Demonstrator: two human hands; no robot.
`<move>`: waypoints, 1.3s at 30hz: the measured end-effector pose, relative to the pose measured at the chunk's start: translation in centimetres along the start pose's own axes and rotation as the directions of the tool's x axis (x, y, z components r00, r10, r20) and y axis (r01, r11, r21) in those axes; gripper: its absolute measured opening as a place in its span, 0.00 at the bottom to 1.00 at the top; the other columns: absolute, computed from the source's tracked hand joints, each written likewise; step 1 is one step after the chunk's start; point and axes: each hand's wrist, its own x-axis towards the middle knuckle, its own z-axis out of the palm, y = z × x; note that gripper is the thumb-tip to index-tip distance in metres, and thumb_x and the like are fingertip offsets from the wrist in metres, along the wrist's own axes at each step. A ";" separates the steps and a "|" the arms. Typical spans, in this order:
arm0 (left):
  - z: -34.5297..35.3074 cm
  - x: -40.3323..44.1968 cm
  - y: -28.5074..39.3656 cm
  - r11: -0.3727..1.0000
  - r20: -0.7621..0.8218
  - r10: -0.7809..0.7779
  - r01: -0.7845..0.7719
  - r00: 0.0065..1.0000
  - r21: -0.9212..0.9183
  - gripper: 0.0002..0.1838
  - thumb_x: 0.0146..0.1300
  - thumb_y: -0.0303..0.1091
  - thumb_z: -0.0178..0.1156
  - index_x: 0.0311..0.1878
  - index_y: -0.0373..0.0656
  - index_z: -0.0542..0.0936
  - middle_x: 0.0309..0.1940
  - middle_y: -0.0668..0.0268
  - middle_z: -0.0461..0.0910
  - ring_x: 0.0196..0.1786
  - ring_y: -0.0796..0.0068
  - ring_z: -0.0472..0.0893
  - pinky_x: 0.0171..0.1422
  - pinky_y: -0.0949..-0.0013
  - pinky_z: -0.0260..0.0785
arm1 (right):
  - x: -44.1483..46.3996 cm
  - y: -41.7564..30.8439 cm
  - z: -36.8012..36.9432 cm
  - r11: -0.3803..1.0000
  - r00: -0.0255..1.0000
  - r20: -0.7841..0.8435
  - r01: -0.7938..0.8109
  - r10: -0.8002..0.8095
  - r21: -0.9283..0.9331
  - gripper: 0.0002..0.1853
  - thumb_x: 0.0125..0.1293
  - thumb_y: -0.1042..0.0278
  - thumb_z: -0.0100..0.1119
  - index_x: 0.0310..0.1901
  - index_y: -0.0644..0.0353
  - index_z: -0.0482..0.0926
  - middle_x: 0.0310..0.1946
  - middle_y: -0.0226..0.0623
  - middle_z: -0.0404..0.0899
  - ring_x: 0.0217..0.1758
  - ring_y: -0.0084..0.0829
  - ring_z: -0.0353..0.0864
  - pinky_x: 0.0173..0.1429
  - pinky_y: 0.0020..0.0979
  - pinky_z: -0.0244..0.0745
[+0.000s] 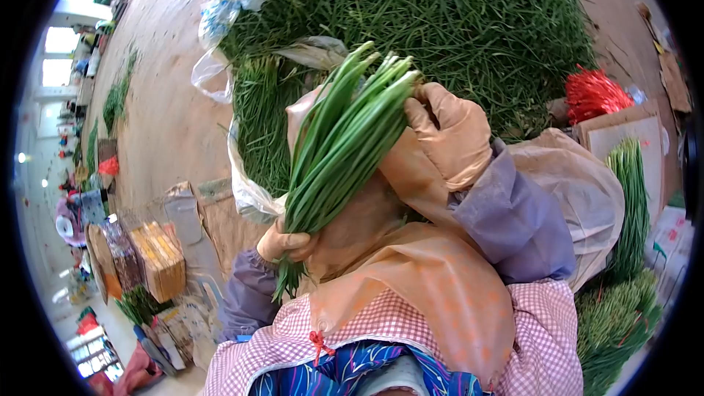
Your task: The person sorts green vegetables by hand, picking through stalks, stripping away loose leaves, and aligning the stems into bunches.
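A bunch of long green stalks (352,139), which look like garlic chives, lies slantwise in front of me with its pale cut ends up and to the right. My left hand (287,240), in a tan glove, is wrapped round the lower, leafy end. My right hand (451,136), gloved alike, is beside the cut ends. Its thumb and fingers are curled together at the edge of the bunch; what they pinch is hidden. Beneath the bunch, a tan plastic apron (411,264) covers my lap.
A large heap of loose green stalks (440,22) spreads ahead, with more on plastic sheeting (246,202) at left. Red ties (592,95) lie at right. Trimmed bundles (627,205) stand near my right side. Boxes (155,260) and cardboard (227,220) are at left.
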 end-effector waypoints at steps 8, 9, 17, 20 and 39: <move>2.1 -1.2 2.4 0.823 -0.158 0.177 -0.058 0.971 0.565 0.28 0.62 0.29 0.64 0.65 0.37 0.70 0.50 0.66 0.80 0.52 0.80 0.76 0.58 0.72 0.69 | 1.2 11.4 -0.4 0.994 0.990 -0.094 -0.111 0.109 -0.009 0.15 0.67 0.55 0.58 0.32 0.60 0.76 0.21 0.41 0.74 0.21 0.31 0.69 0.31 0.34 0.68; 3.0 -1.3 3.4 0.764 -0.175 0.189 -0.033 0.966 0.645 0.27 0.62 0.28 0.64 0.65 0.37 0.70 0.50 0.65 0.81 0.52 0.80 0.76 0.58 0.72 0.70 | 1.5 14.6 -1.4 0.983 0.978 -0.113 -0.182 0.176 -0.037 0.14 0.67 0.57 0.58 0.33 0.60 0.77 0.20 0.38 0.73 0.22 0.28 0.65 0.31 0.34 0.66; 5.7 -0.3 7.7 0.046 0.034 0.237 -0.046 0.971 0.998 0.38 0.50 0.18 0.62 0.68 0.45 0.69 0.43 0.52 0.83 0.43 0.54 0.85 0.46 0.65 0.77 | 0.6 14.4 -1.9 0.873 0.974 0.009 -0.207 0.227 0.441 0.22 0.64 0.59 0.66 0.56 0.62 0.76 0.45 0.34 0.81 0.46 0.27 0.77 0.53 0.31 0.73; 6.9 -0.2 9.7 0.034 -0.045 0.095 0.042 0.994 0.999 0.38 0.52 0.20 0.63 0.70 0.48 0.67 0.41 0.53 0.83 0.42 0.55 0.85 0.45 0.64 0.76 | -0.4 7.0 -2.5 0.937 0.998 0.009 0.050 -0.057 0.346 0.22 0.63 0.60 0.68 0.55 0.62 0.78 0.46 0.35 0.80 0.51 0.28 0.77 0.57 0.32 0.72; 5.6 0.4 10.3 0.281 -0.111 -0.119 0.141 0.987 0.949 0.45 0.52 0.34 0.71 0.72 0.38 0.60 0.49 0.54 0.81 0.51 0.70 0.81 0.56 0.68 0.72 | -3.9 -2.9 6.5 0.567 0.553 0.150 0.820 -0.819 0.076 0.12 0.52 0.69 0.61 0.41 0.56 0.79 0.45 0.38 0.79 0.50 0.41 0.79 0.56 0.44 0.74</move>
